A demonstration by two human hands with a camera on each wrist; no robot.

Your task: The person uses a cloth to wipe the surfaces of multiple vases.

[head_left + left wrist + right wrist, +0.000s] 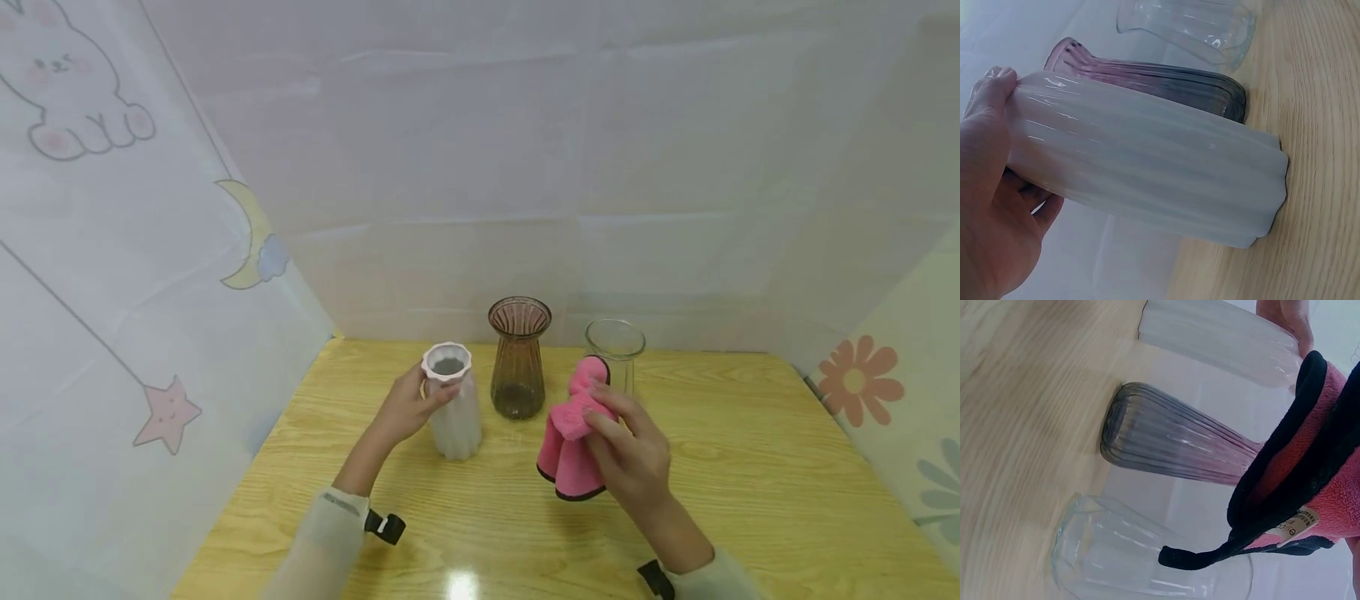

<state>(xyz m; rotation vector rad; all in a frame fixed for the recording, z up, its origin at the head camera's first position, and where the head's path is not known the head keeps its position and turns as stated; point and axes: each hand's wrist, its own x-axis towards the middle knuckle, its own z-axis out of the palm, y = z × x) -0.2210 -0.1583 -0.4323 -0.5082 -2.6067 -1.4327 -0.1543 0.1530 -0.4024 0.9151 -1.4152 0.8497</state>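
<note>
A white fluted vase [455, 417] stands on the left, and my left hand [411, 402] grips it just under its scalloped rim. The left wrist view shows the ribbed side of this vase [1147, 156] with the thumb and fingers around its neck end. My right hand [633, 446] pinches a bunched pink cloth [576, 458] with dark edging, held up over the table. In the right wrist view the cloth [1338, 494] shows a small white label and overlaps the vases behind it.
A ribbed glass vase [517, 375], pinkish brown above and grey below, stands between the hands. Behind the cloth is a clear glass vase [617, 340], partly hidden. All stand on a wood-grain table [750, 467] backed by a pale printed sheet [487, 167].
</note>
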